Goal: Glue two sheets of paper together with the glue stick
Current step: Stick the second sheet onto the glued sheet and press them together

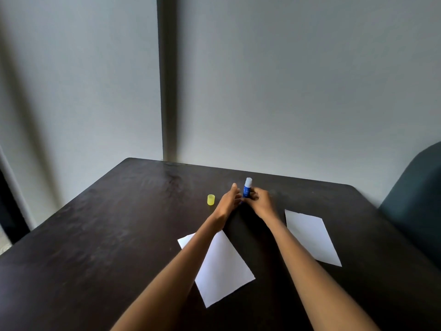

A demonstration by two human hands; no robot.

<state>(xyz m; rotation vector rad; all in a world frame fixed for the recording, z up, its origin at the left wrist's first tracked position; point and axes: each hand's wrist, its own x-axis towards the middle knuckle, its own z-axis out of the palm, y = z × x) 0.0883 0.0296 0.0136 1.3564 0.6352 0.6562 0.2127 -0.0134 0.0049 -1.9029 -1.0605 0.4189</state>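
Observation:
A blue glue stick [247, 188] stands upright over the dark table, its white glue tip exposed at the top. My right hand [261, 203] grips its lower body. My left hand [229, 199] touches the base of the stick, fingers curled at it. The yellow cap [211, 199] stands apart on the table, left of my hands. One white sheet of paper [224, 266] lies under my left forearm. A second white sheet [312, 236] lies to the right of my right forearm.
The dark wooden table [107, 235] reaches to a grey wall at the back. A dark teal chair back [415, 204] stands at the table's right edge.

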